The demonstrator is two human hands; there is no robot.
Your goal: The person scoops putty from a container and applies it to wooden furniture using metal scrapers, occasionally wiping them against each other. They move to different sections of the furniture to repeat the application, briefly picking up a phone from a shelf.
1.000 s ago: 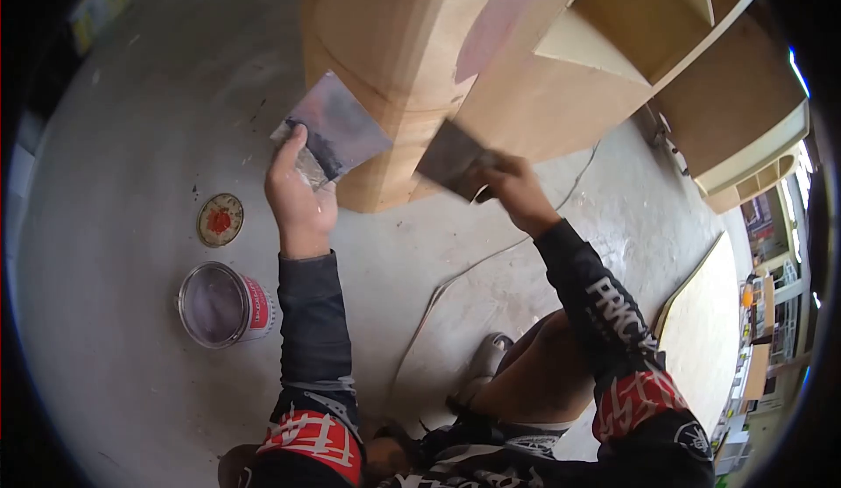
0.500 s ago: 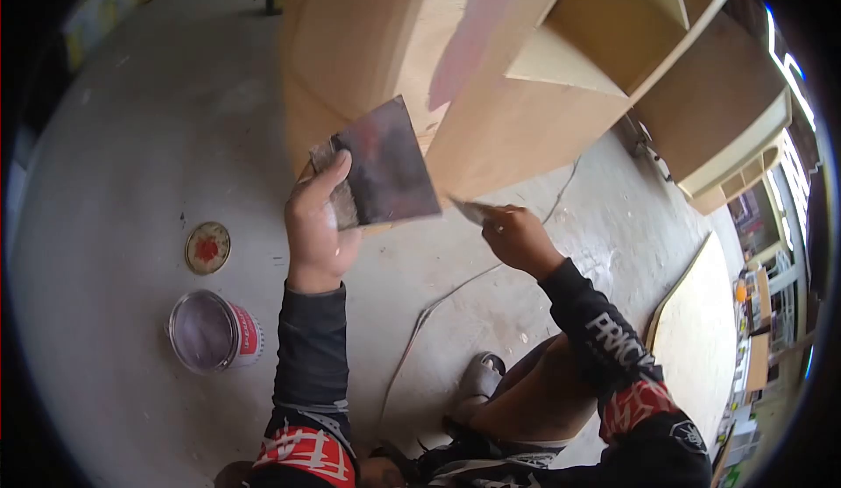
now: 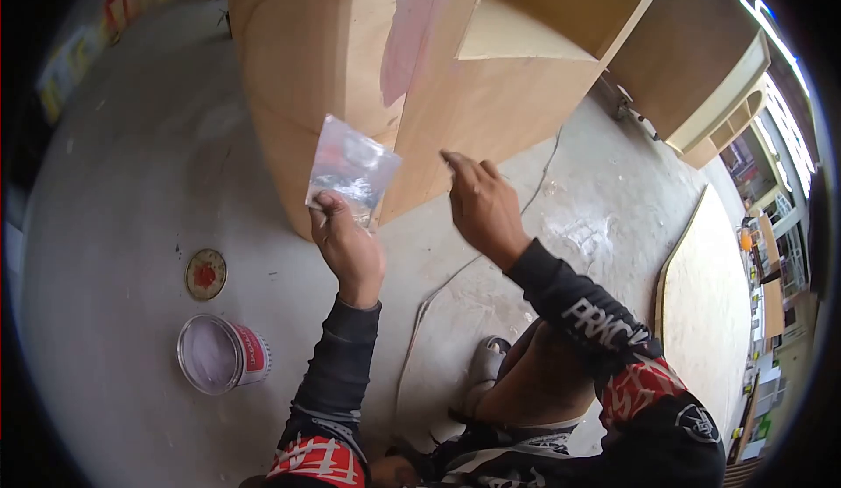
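Note:
My left hand (image 3: 349, 256) grips a thin, square, shiny metal putty plate (image 3: 357, 162) by its lower edge, thumb across it. The plate's upper part overlaps the corner of a plywood cabinet (image 3: 289, 59) in this view. To its right, my right hand (image 3: 486, 208) is closed with bent fingers pointing at the cabinet side; the putty knife seen in it earlier is mostly hidden now. A pinkish putty patch (image 3: 416, 32) runs down the cabinet near its edge. On the floor at left stands an open tin (image 3: 252, 352) of lilac paste.
A round lid (image 3: 206, 274) with a red stain lies beyond the tin. A cable (image 3: 438, 295) crosses the concrete floor before the cabinet. A cut plywood panel (image 3: 710, 286) lies at right, and another wooden cabinet (image 3: 692, 72) stands behind it.
The putty plate has tilted and now catches the light. My right hand has moved up and left, turning the putty knife out of sight. The view has shifted right.

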